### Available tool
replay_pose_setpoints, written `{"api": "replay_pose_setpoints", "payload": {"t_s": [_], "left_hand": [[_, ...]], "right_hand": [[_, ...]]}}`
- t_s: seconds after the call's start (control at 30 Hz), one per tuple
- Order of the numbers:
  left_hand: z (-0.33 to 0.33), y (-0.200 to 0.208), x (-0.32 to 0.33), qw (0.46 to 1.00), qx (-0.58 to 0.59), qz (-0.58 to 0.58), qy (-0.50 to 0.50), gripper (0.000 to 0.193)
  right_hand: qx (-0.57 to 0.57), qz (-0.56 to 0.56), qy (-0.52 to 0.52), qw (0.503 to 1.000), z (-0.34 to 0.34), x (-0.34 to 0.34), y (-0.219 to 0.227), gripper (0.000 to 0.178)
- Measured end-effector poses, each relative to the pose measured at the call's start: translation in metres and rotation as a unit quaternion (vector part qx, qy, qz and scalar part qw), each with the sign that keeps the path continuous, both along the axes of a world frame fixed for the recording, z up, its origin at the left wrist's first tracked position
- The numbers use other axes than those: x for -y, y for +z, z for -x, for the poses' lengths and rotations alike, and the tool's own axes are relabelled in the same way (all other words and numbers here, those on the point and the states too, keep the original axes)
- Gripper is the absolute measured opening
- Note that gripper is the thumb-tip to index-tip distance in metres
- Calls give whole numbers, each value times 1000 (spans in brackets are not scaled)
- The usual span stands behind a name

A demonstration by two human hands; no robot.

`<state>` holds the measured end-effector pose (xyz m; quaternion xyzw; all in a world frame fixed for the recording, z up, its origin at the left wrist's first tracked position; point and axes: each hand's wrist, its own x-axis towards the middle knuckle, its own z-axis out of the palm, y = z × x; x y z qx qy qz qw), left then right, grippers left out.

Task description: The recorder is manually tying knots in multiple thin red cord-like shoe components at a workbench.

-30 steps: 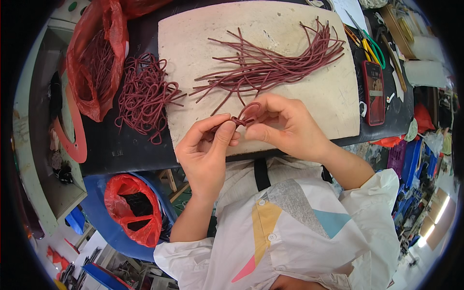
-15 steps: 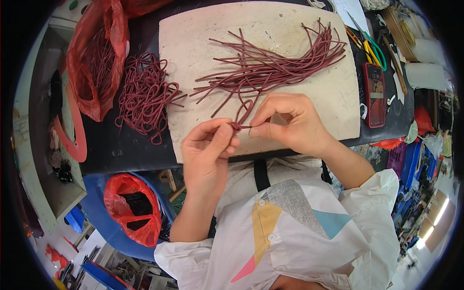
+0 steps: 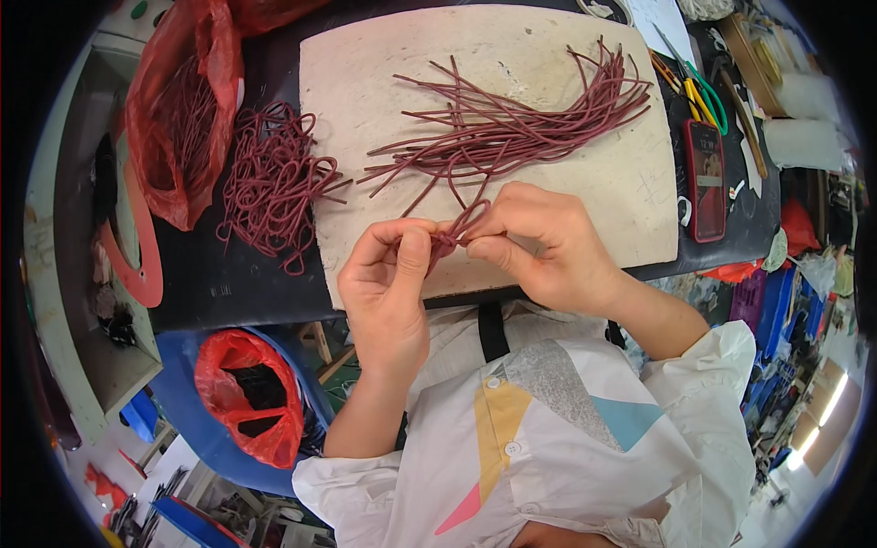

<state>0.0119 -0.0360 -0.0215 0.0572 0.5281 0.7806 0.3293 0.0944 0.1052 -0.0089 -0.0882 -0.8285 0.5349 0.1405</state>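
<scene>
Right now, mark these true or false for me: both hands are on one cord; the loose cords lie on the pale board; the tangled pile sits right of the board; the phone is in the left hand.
1. Both the left hand and the right hand pinch one dark red cord: true.
2. The loose cords lie on the pale board: true.
3. The tangled pile sits right of the board: false, it lies to its left.
4. The phone is in the left hand: false, it lies right of the board.
</scene>
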Motion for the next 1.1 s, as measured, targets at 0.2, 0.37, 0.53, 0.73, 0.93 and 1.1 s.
{"api": "replay_pose_setpoints", "payload": {"t_s": [0.2, 0.37, 0.53, 0.73, 0.93, 1.1], "left_hand": [[0, 0, 3, 994, 90, -41, 41, 12], [-1, 6, -5, 999, -37, 19, 34, 9], [-3, 9, 2, 998, -49, 40, -18, 14], [5, 15, 7, 990, -94, 74, -70, 14], [3, 12, 5, 990, -98, 68, -69, 14], [9, 10, 8, 989, -25, 78, -126, 13]], "right_hand": [[-27, -53, 16, 998, 1, 5, 1, 6], [25, 74, 1, 997, -1, -3, -8, 7], [90, 221, 8, 971, 0, -14, 3, 16], [-12, 3, -4, 1000, 5, -13, 3, 21], [4, -27, 24, 999, 2, -13, 8, 16], [12, 48, 21, 999, 2, -6, 5, 9]]}}
